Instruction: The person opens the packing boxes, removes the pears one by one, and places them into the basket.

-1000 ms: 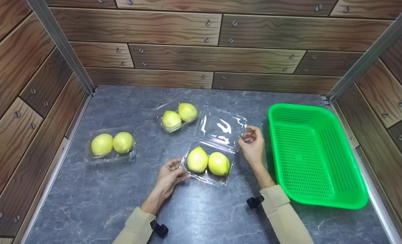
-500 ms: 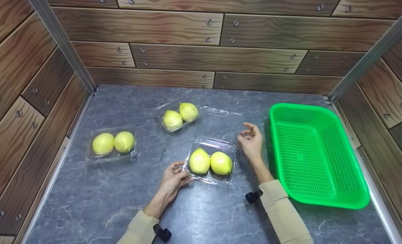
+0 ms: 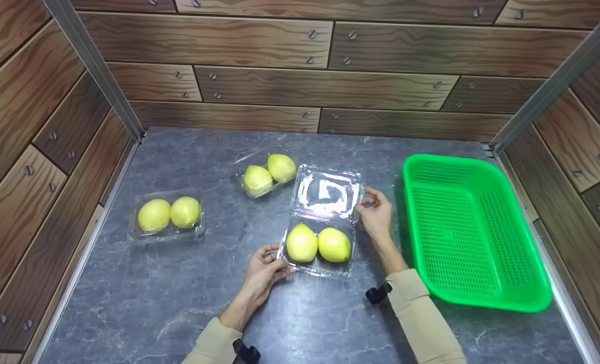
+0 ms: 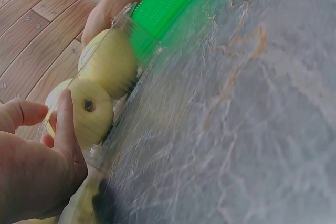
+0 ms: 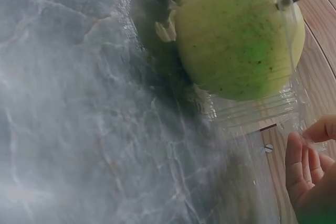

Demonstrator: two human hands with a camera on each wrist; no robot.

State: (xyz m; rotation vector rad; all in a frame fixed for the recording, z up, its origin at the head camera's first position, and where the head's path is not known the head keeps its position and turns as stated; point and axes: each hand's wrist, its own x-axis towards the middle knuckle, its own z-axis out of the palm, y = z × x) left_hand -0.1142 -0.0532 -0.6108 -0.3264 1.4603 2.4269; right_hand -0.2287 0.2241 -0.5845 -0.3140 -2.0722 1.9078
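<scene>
A clear plastic clamshell box (image 3: 316, 269) lies on the table with its lid folded back. Two yellow-green pears sit side by side in its base, a left pear (image 3: 301, 243) and a right pear (image 3: 334, 244). My left hand (image 3: 263, 273) pinches the rim at the box's front left corner, thumb above. At the right edge of the glossy lid (image 3: 325, 192), my right hand (image 3: 377, 215) holds the plastic between thumb and fingers. The left wrist view shows pears (image 4: 94, 111) behind the clear wall; the right wrist view shows a stemmed pear (image 5: 239, 40) near my right fingers.
Two more clear boxes with two pears each stand by: a left box (image 3: 166, 235) and a back box (image 3: 239, 161) close to the lid's left edge. A green perforated basket (image 3: 525, 227) stands to the right. Wood-patterned walls (image 3: 280, 83) enclose the table (image 3: 178, 283).
My left hand and the box have shifted slightly right. Half a second ago my right hand was apart from the lid; now it holds the edge, and the lid catches bright glare.
</scene>
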